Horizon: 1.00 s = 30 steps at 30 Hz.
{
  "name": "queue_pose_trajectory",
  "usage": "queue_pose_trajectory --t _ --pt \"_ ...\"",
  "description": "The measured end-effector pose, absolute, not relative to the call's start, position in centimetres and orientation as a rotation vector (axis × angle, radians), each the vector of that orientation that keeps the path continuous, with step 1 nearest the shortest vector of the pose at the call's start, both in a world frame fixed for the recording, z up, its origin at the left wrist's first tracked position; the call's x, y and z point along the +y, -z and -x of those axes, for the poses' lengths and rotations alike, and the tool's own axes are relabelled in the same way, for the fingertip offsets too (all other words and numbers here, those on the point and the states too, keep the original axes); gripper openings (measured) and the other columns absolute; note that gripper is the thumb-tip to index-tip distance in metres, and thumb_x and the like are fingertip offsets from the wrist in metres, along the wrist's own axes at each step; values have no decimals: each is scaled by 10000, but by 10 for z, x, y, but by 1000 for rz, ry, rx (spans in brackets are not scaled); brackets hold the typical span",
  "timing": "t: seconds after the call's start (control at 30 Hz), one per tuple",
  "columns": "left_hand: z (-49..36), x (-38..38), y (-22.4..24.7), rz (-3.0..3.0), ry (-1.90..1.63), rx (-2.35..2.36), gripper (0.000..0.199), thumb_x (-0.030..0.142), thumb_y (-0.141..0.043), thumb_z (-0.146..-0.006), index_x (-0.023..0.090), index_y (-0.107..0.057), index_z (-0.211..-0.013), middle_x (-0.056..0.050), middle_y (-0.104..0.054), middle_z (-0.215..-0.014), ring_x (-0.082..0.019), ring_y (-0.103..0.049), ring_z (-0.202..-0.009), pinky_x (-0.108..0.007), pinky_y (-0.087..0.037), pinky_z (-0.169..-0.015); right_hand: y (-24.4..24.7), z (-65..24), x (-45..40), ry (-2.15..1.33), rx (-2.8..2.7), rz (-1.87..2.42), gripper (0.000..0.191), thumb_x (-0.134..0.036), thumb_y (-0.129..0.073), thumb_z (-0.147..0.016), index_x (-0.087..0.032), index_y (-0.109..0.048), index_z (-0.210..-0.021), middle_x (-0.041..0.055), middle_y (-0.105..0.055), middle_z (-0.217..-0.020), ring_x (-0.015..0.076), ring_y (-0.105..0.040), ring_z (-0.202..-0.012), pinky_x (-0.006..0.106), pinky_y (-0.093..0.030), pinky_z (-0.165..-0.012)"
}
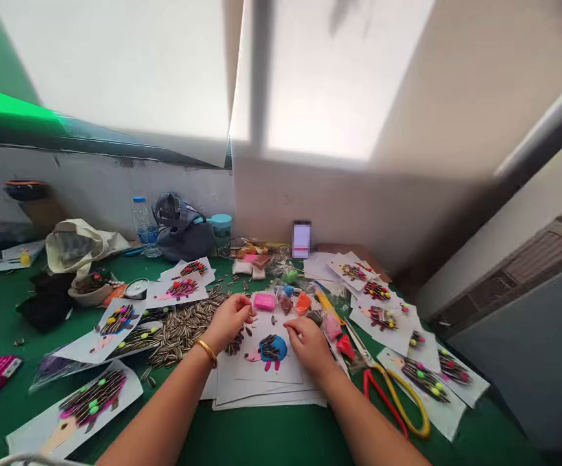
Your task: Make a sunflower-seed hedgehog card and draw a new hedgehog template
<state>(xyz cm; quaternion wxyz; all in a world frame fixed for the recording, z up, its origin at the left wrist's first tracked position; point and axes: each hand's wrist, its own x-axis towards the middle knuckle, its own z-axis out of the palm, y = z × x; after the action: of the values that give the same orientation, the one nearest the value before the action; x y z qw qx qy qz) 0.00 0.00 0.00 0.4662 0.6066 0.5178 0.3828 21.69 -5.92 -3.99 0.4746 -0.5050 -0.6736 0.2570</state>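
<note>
On a sheet of white paper [291, 372] lies a hedgehog picture [272, 349] with a blue clay body, pink feet and dark striped sunflower seeds pressed into it. My left hand [230, 317], a gold bangle on its wrist, hovers at the paper's upper left with fingertips pinched together. Anything between them is too small to make out. Right of the picture, my right hand [307, 343] has thumb and forefinger closed; what they pinch, if anything, cannot be told. A loose seed [273, 320] lies between the hands. Beside my left wrist spreads a heap of sunflower seeds [184, 330].
Pink clay [264, 301], orange clay [303, 302] and other packets lie behind the paper. Red-and-yellow scissors [392, 382] rest by my right forearm. Several finished hedgehog cards [382, 317] flank both sides. A phone [302, 239], a bottle [145, 226] and a jar [221, 233] stand along the wall.
</note>
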Motion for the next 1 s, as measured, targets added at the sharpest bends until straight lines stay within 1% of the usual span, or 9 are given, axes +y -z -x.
queue_pose_trajectory --t 0.1,0.2,0.27,0.33,0.47,0.6,0.77,0.87,1.0 --pt "-2 -11 1 -1485 -932 1244 158 316 -551 -746 184 -560 -832 -4 -638 -738 -160 -642 -627 -274 -495 -596 37 -216 -62 -665 -1630 1240 216 -305 -543 -852 -205 -732 -883 85 -689 -884 243 -586 -905 388 -423 -880" --pt "-9 -23 2 -1577 -923 1250 184 313 -580 -776 194 -619 -910 -8 -664 -779 -171 -644 -675 -285 -490 -634 35 -211 -62 -769 -1582 1248 226 -338 -557 -854 -205 -727 -923 78 -700 -924 230 -609 -911 361 -453 -861" --pt "-16 -31 2 -1782 -908 1288 225 275 -580 -814 229 -623 -1029 -3 -687 -815 -179 -650 -732 -288 -474 -680 34 -207 -60 -875 -1540 1249 256 -377 -557 -862 -194 -716 -942 68 -707 -883 212 -631 -845 330 -485 -788" --pt "-23 -37 1 -2069 -871 1344 244 221 -566 -844 250 -602 -1083 -2 -707 -829 -188 -651 -779 -288 -450 -701 32 -204 -57 -985 -1499 1244 282 -419 -572 -852 -176 -708 -898 51 -699 -786 191 -633 -740 296 -493 -691" --pt "-30 -39 1 -2438 -868 1352 181 189 -531 -895 224 -594 -1061 -31 -719 -843 -200 -650 -800 -298 -433 -721 27 -201 -53 -1133 -1421 1236 320 -474 -642 -787 -157 -688 -801 29 -672 -698 163 -604 -646 262 -465 -605" --pt "-29 -40 4 -2618 -912 1253 127 194 -497 -927 200 -615 -973 -57 -714 -850 -211 -652 -796 -325 -438 -746 24 -203 -54 -1235 -1391 1220 367 -510 -661 -767 -147 -690 -807 31 -676 -702 156 -603 -654 264 -470 -630" --pt "-26 -44 7 -2598 -899 1165 122 203 -517 -924 200 -610 -1004 -57 -723 -910 -216 -654 -851 -339 -451 -787 28 -205 -54 -1236 -1400 1258 368 -509 -656 -765 -145 -691 -810 40 -690 -724 168 -619 -674 275 -481 -641" --pt "-22 -45 9 -2437 -875 1219 178 195 -550 -902 222 -585 -1075 -37 -730 -985 -204 -662 -903 -320 -461 -801 35 -210 -52 -1162 -1453 1314 311 -449 -659 -764 -156 -707 -857 53 -714 -791 189 -639 -723 292 -490 -671" --pt "-12 -45 15 -2312 -795 1328 311 77 -501 -859 237 -572 -1117 -18 -738 -1030 -196 -672 -944 -316 -464 -821 42 -217 -53 -982 -1579 1413 161 -301 -647 -772 -190 -737 -845 55 -725 -856 215 -643 -824 324 -473 -766"
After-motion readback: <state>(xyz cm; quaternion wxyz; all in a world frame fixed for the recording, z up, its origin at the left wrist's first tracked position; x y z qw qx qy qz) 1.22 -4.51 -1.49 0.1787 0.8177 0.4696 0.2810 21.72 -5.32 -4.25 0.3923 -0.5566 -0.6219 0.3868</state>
